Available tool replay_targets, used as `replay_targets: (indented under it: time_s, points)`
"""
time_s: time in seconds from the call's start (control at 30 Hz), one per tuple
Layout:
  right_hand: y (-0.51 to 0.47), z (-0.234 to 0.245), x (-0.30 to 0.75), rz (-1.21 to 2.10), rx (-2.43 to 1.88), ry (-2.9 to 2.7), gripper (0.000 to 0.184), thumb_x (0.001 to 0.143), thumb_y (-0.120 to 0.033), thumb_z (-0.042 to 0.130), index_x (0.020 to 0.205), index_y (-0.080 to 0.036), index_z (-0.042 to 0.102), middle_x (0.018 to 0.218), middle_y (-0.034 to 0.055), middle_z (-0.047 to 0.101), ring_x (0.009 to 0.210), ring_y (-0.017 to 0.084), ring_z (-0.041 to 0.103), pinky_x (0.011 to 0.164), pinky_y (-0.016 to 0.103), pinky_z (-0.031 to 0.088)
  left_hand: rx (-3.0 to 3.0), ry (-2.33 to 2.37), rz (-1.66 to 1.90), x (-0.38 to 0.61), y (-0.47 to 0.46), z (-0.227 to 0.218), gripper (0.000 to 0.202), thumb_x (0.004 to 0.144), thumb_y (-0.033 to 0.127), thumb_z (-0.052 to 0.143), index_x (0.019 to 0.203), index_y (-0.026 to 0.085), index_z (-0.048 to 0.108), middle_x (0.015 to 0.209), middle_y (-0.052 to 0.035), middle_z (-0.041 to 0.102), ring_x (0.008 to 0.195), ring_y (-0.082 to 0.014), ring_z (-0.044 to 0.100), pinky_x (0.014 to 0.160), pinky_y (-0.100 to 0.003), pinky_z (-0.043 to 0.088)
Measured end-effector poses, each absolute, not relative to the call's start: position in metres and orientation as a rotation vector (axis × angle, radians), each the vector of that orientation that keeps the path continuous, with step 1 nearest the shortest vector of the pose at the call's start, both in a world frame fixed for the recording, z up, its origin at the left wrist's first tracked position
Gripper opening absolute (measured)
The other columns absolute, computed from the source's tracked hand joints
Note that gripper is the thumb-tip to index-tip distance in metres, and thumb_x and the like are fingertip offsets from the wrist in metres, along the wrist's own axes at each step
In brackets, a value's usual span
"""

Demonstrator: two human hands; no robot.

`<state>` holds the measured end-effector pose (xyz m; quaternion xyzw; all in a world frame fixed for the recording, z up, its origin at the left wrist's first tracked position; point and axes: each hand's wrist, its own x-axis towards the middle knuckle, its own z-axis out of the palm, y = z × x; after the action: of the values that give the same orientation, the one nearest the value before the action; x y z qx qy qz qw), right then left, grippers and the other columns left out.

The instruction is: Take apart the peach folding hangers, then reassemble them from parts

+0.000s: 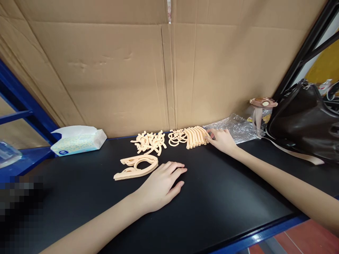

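Curved bars (195,137), one row; small pieces (148,141), two heaps.

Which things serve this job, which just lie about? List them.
Likely job:
curved beige bars
curled beige pieces
jumbled beige pieces
stacked beige looped frames

Likely unrelated:
pale blue tissue pack
crinkled clear plastic
strapped brown-lidded bottle
dark brown bag

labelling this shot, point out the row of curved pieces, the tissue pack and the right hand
Row of curved pieces (195,137): head view, middle of the row
Tissue pack (79,143): head view, front side
Right hand (224,140): head view, back of the hand
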<state>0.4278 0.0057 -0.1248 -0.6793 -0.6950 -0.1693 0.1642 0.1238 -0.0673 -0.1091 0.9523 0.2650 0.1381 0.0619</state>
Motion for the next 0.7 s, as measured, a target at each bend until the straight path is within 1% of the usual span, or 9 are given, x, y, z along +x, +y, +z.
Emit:
replay_targets:
  time_s: [0.13, 0.23, 0.33, 0.43, 0.53, 0.7]
  points:
    - [0.006, -0.122, 0.427, -0.615, -1.966, -2.022, 0.031, 0.086, -0.028, 0.036, 0.097, -0.014, 0.062, 0.079, 0.0101, 0.068, 0.083, 0.025, 0.059, 0.080, 0.036, 0.026, 2.871, 0.809, 0.403, 0.125, -0.067, -0.109, 0.033, 0.095, 0.028, 0.041, 0.126, 0.022, 0.050, 0.129, -0.0057, 0.053, 0.112, -0.0215, 0.051, 0.095, -0.038, 0.042]
    - [0.008, -0.123, 0.426, -0.674, -1.986, -2.038, 0.032, 0.086, -0.030, 0.036, 0.092, -0.012, 0.062, 0.078, 0.0134, 0.068, 0.084, 0.028, 0.058, 0.082, 0.037, 0.025, 2.869, 0.811, 0.395, 0.125, -0.066, -0.109, 0.034, 0.095, 0.028, 0.041, 0.127, 0.023, 0.050, 0.129, -0.0057, 0.052, 0.112, -0.0218, 0.051, 0.095, -0.038, 0.042]
    - [0.011, -0.124, 0.426, -0.657, -2.015, -2.034, 0.032, 0.085, -0.033, 0.038, 0.095, -0.013, 0.061, 0.072, 0.0107, 0.067, 0.079, 0.027, 0.059, 0.080, 0.036, 0.025, 2.868, 0.819, 0.394, 0.125, -0.066, -0.109, 0.034, 0.095, 0.029, 0.041, 0.127, 0.023, 0.049, 0.130, -0.0056, 0.052, 0.113, -0.0220, 0.051, 0.096, -0.039, 0.041]
    - [0.014, -0.124, 0.427, -0.608, -2.040, -1.999, 0.032, 0.084, -0.029, 0.037, 0.102, -0.013, 0.058, 0.068, 0.0081, 0.067, 0.073, 0.025, 0.060, 0.077, 0.034, 0.027, 2.869, 0.819, 0.397, 0.124, -0.066, -0.110, 0.034, 0.095, 0.029, 0.041, 0.127, 0.022, 0.050, 0.130, -0.0058, 0.052, 0.113, -0.0219, 0.051, 0.096, -0.039, 0.042]
    - [0.015, -0.121, 0.428, -0.552, -2.040, -1.936, 0.034, 0.083, -0.026, 0.036, 0.108, -0.014, 0.055, 0.069, 0.0075, 0.067, 0.072, 0.025, 0.062, 0.077, 0.034, 0.028, 2.869, 0.808, 0.405, 0.125, -0.066, -0.110, 0.033, 0.094, 0.028, 0.041, 0.126, 0.022, 0.050, 0.129, -0.0059, 0.053, 0.111, -0.0215, 0.052, 0.095, -0.038, 0.043]
    - [0.010, -0.112, 0.432, -0.439, -1.982, -1.833, 0.031, 0.084, -0.026, 0.034, 0.106, -0.015, 0.053, 0.060, 0.0029, 0.064, 0.068, 0.025, 0.062, 0.077, 0.035, 0.030, 2.870, 0.806, 0.426, 0.125, -0.067, -0.109, 0.033, 0.094, 0.027, 0.042, 0.125, 0.023, 0.051, 0.127, -0.0057, 0.054, 0.110, -0.0213, 0.053, 0.094, -0.038, 0.044]
